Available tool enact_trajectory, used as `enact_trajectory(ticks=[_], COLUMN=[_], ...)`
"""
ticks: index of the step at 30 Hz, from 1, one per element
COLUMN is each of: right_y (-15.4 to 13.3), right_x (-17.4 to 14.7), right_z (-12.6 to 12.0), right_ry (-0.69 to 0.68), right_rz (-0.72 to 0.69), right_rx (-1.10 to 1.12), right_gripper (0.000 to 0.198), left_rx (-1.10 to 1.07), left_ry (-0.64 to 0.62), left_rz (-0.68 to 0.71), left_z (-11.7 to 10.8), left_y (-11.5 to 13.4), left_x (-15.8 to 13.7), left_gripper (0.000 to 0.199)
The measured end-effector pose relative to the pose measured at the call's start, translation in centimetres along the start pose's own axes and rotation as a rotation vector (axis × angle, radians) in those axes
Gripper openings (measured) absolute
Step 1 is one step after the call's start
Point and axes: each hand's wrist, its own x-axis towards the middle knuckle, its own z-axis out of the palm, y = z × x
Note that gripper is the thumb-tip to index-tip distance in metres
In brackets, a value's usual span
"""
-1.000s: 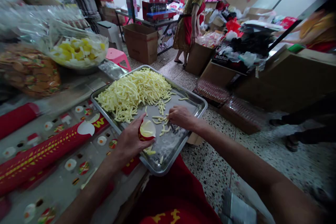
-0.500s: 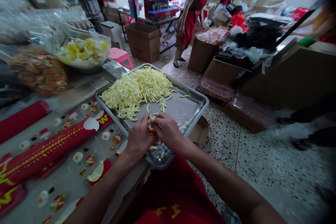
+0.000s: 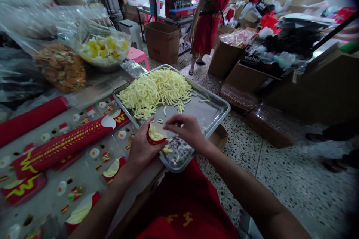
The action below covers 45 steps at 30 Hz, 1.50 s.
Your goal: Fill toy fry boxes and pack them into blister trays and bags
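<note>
1. Our left grip (image 3: 143, 145) is wrapped around a small red carton (image 3: 156, 142), its mouth turned up towards us and pale yellow sticks (image 3: 155, 133) showing inside.
2. We have that carton over the near left part of a metal tray (image 3: 206, 114).
3. Our right grip (image 3: 186, 129) hovers above the tray just beside the carton, fingers drawn together; we cannot tell whether a stick is pinched between them.
4. In the tray's far left part we see a big heap of the same sticks (image 3: 157, 89), with a few strays on the bare metal and some short bits near the carton.
5. The tray overlaps the edge of our desk (image 3: 86, 179), whose top is dotted with little egg and burger shapes.
6. To our left on the desk lies a long stack of nested red cartons (image 3: 67, 142) with yellow zigzags; nearer us are two filled cartons (image 3: 113, 170).
7. Farther back we have a clear bag of brown discs (image 3: 60, 67) beside a bowl (image 3: 108, 68) of yellow and white pieces.
8. Beyond the tray, a co-worker (image 3: 209, 18) stands in a red apron (image 3: 207, 35).
</note>
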Motion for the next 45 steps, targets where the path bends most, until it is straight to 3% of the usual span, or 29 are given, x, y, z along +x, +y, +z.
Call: enact_trajectory(ticks=[2, 4, 7, 9, 11, 13, 15, 18, 21, 23, 26, 30, 32, 35, 39, 42, 45], right_y=[0.0, -0.2, -1.1, -1.8, -2.3, -2.6, -2.8, -4.2, -7.1, -9.1, -11.4, -12.3, -12.2, -11.9, -11.7, -11.4, -10.9], right_x=[0.1, -0.1, -1.6, -3.2, -4.9, -5.7, -5.6, -5.2, -6.5, -8.2, -10.9, -13.4, -14.2, -15.0, -15.9, -15.6, -12.5], right_z=[-2.4, -3.5, -1.3, 1.7, 4.4, 6.6, 8.9, 13.9, 20.8, 25.8, 32.3, 37.2, 38.1, 38.2, 37.7, 37.3, 35.1], right_ry=[0.107, 0.121, -0.097, -0.202, -0.214, -0.231, -0.331, -0.573, -0.821, -0.944, -1.059, -1.171, -1.234, -1.213, -1.129, -1.088, -1.028], right_rz=[0.038, 0.105, 0.055, -0.102, -0.223, -0.244, -0.221, -0.179, -0.169, -0.193, -0.236, -0.344, -0.439, -0.702, -1.047, -1.097, -0.967], right_rx=[-0.029, -0.055, -0.041, -0.077, -0.129, -0.126, -0.088, -0.024, 0.057, 0.094, 0.038, -0.185, -0.305, -0.531, -0.638, -0.626, -0.522], right_gripper=[0.019, 0.026, 0.034, 0.027, 0.017, 0.017, 0.019, 0.02, 0.018, 0.014, 0.013, 0.017, 0.02, 0.022, 0.023, 0.02, 0.021], left_rx=[-0.074, -0.114, -0.165, -0.211, -0.249, -0.25, -0.204, -0.072, 0.126, 0.316, 0.549, 0.595, 0.565, 0.537, 0.616, 0.765, 0.835], left_ry=[0.0, 0.006, 0.049, 0.098, 0.159, 0.209, 0.237, 0.396, 0.703, 0.828, 0.754, 0.546, 0.435, 0.295, 0.246, 0.257, 0.239], left_rz=[0.029, 0.063, 0.049, 0.002, -0.025, -0.038, -0.074, -0.263, -0.535, -0.644, -0.651, -0.571, -0.515, -0.389, -0.28, -0.167, -0.075], left_z=[-0.2, -0.4, -0.9, -1.2, -1.7, -2.9, -5.2, -10.7, -16.9, -20.1, -22.5, -22.0, -21.4, -20.8, -20.4, -20.8, -22.1], left_y=[-0.2, -0.4, -0.5, -0.4, -0.4, -0.9, -1.8, -3.4, -4.6, -5.3, -6.3, -8.5, -9.9, -11.6, -13.3, -14.9, -16.3], left_x=[0.3, 0.2, -1.0, -2.5, -4.5, -6.9, -10.1, -17.6, -27.4, -33.6, -40.3, -42.9, -42.4, -41.6, -41.7, -42.5, -42.8], left_gripper=[0.087, 0.087, 0.087, 0.091, 0.098, 0.104, 0.107, 0.091, 0.06, 0.052, 0.053, 0.07, 0.074, 0.061, 0.049, 0.053, 0.07])
